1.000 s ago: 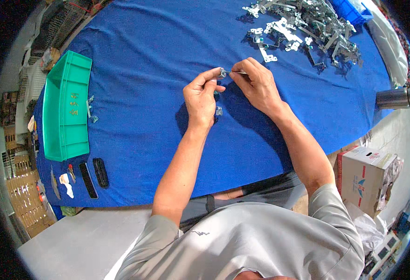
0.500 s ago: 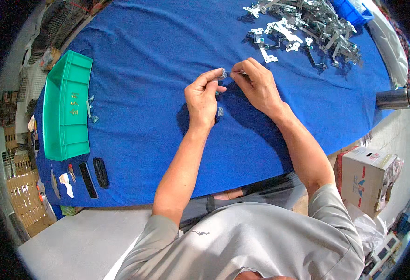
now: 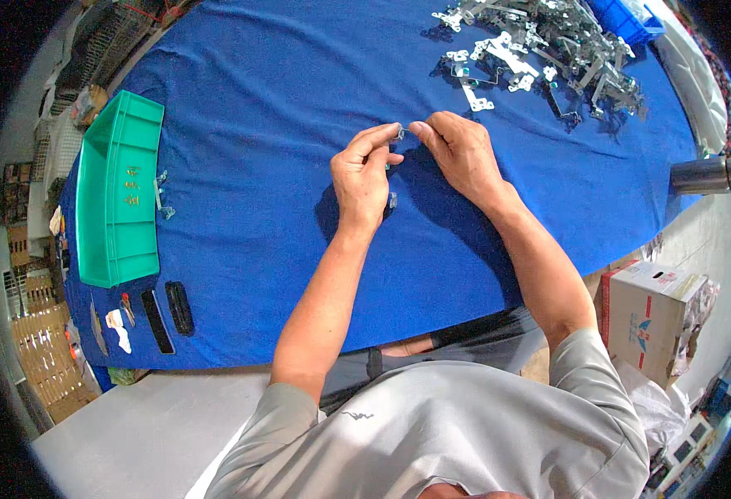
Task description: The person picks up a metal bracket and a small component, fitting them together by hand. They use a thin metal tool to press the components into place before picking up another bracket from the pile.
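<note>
A metal bracket lies mostly hidden in my left hand (image 3: 360,179), above the blue cloth; its silvery end (image 3: 401,133) shows past the fingertips and another shiny bit shows below, beside the palm. My right hand (image 3: 463,154) is just to the right, thumb and forefinger pinched together close to the bracket's upper end. Whatever is between those right fingertips is too small to make out.
A tangled heap of similar metal brackets (image 3: 585,62) covers the far right, with a blue bin (image 3: 631,23) behind it. On the left stands a green tray (image 3: 137,241) with a bracket (image 3: 162,198) beside it. A black case (image 3: 179,308) and a dark cylinder (image 3: 708,176) also lie on the cloth.
My right hand has moved slightly down, its fingers more curled. The thin piece seen at its fingertips before is no longer visible. My left hand stays nearly still.
</note>
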Action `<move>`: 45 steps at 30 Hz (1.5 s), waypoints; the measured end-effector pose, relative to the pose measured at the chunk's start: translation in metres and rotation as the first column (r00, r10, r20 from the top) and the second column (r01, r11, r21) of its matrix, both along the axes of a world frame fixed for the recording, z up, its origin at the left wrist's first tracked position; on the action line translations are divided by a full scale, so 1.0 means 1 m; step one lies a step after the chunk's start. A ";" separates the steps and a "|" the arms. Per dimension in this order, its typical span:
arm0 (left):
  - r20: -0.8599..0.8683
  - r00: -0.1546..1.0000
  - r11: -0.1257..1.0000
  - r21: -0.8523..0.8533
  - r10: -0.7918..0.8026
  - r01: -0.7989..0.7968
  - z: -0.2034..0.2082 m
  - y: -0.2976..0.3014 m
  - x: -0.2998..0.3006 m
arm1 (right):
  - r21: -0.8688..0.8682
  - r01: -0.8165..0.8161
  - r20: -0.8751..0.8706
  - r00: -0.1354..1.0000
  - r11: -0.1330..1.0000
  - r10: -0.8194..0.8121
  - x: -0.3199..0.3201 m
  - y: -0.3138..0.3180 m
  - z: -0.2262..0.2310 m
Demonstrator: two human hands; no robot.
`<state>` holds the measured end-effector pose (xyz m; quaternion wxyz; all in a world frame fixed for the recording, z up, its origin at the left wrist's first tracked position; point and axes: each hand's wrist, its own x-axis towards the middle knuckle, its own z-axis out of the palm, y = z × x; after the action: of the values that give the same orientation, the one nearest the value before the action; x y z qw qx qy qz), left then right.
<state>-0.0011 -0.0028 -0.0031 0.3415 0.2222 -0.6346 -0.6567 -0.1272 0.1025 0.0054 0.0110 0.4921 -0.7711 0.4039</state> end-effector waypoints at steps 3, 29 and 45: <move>-0.011 1.000 1.000 0.018 0.002 -0.002 -0.002 -0.001 0.002 | -0.095 0.004 0.216 0.976 0.995 0.017 0.010 -0.002 0.009; -0.021 1.000 0.999 0.043 -0.001 0.001 -0.001 0.000 0.000 | -0.081 -0.052 0.161 0.985 0.995 0.065 0.000 0.000 -0.002; -0.010 1.000 1.000 0.026 0.008 -0.007 -0.003 -0.002 0.001 | -0.049 -0.035 0.264 0.963 0.998 0.047 0.008 0.001 0.009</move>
<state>-0.0001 -0.0043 -0.0061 0.3442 0.2258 -0.6234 -0.6648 -0.1193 0.1031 0.0142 -0.0897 0.4491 -0.7463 0.4831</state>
